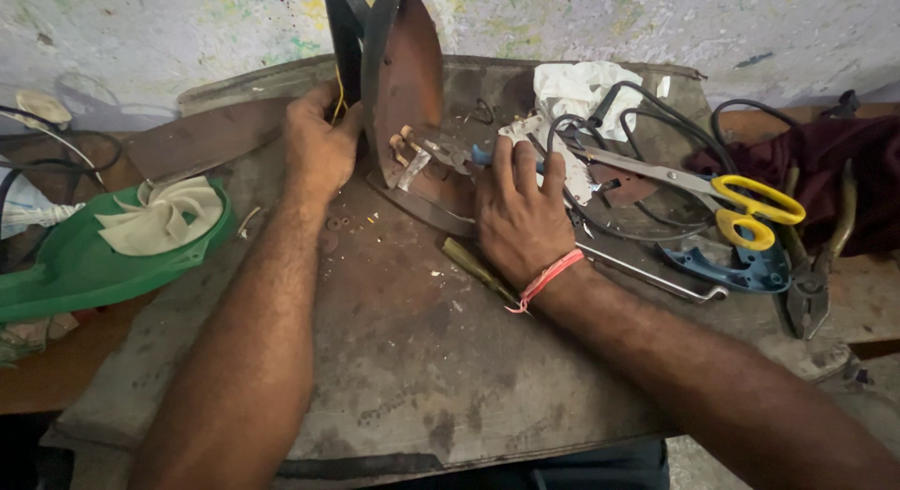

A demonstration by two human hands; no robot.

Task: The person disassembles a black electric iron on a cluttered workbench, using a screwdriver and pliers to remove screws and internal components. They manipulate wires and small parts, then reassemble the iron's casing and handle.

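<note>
Iron soleplate [405, 73] — upright (both hands gripping)

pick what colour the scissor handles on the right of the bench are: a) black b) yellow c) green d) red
b: the scissors lying right of the right hand have bright yellow handle loops, resting above a blue plastic piece.
</note>
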